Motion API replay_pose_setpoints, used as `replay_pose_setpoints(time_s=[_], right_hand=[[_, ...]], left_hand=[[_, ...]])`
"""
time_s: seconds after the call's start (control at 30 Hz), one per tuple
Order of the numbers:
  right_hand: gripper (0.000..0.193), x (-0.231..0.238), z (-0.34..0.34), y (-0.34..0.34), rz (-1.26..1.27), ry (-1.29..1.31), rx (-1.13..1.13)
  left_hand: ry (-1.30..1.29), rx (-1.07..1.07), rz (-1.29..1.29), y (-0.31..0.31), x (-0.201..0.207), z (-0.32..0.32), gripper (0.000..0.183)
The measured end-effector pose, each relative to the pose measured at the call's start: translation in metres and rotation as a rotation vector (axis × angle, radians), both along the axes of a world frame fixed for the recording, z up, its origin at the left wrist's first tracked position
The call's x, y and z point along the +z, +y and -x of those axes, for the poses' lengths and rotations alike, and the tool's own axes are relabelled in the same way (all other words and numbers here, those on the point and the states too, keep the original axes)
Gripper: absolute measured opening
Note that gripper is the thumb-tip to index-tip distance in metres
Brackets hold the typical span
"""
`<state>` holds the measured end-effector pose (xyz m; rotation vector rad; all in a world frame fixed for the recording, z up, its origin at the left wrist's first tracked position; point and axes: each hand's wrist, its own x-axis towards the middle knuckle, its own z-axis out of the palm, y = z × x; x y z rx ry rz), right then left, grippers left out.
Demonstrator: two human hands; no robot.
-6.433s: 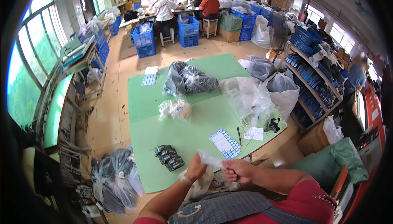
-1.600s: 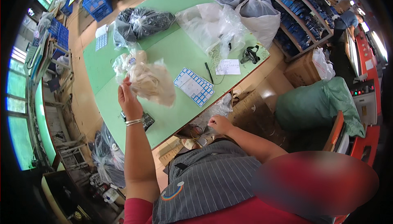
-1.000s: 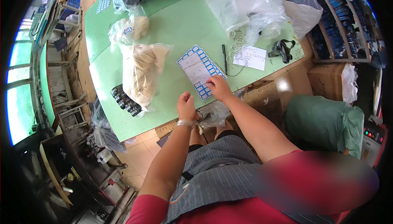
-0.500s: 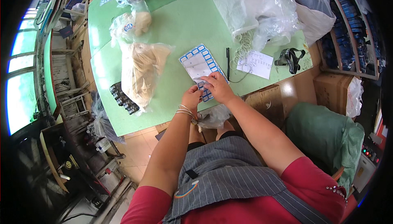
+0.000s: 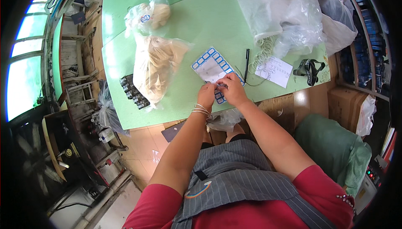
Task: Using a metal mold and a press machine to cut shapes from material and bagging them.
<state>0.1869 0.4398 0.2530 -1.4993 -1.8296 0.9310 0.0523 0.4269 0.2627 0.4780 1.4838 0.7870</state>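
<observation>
A sheet of blue-bordered labels (image 5: 210, 69) lies at a slant near the table's front edge, with a bare whitish area at its middle. Over its lower part, my left hand (image 5: 206, 95) and my right hand (image 5: 233, 90) meet, fingertips pinched close together. Whatever is between them is too small and too covered to make out. A black pen (image 5: 247, 63) lies just right of the sheet, beside a coil of pale cord (image 5: 263, 53) and a handwritten paper (image 5: 274, 71).
Left of the sheet stands a clear bag of beige material (image 5: 157, 68), next to a stack of small black packs (image 5: 134, 92). Clear plastic bags (image 5: 289, 20) cover the back right. A black strap loop (image 5: 309, 71) sits at the right edge, above a green-covered seat (image 5: 331, 145).
The view has shifted, so the table appears farther right. My hands have drawn closer together, fingertips now meeting over the sheet's lower part.
</observation>
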Motion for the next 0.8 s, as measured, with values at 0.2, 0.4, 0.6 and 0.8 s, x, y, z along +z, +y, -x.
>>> replay_pose_setpoints(time_s=[0.2,0.4,0.6,0.8], right_hand=[[0.017,-0.008,-0.007,-0.010,0.115,0.099,-0.049],[0.013,-0.003,0.003,-0.018,0.007,0.146,-0.075],[0.011,0.010,0.012,-0.015,0.094,0.254,-0.009],[0.012,0.012,0.000,-0.013,0.199,0.187,0.064]], left_hand=[[0.033,0.008,-0.039,-0.013,-0.012,-0.007,0.022],[0.061,0.045,-0.062,-0.017,-0.028,0.009,0.019],[0.063,0.205,0.080,-0.023,-0.010,0.027,0.019],[1.467,-0.023,-0.520,-0.058,0.053,0.108,0.090]])
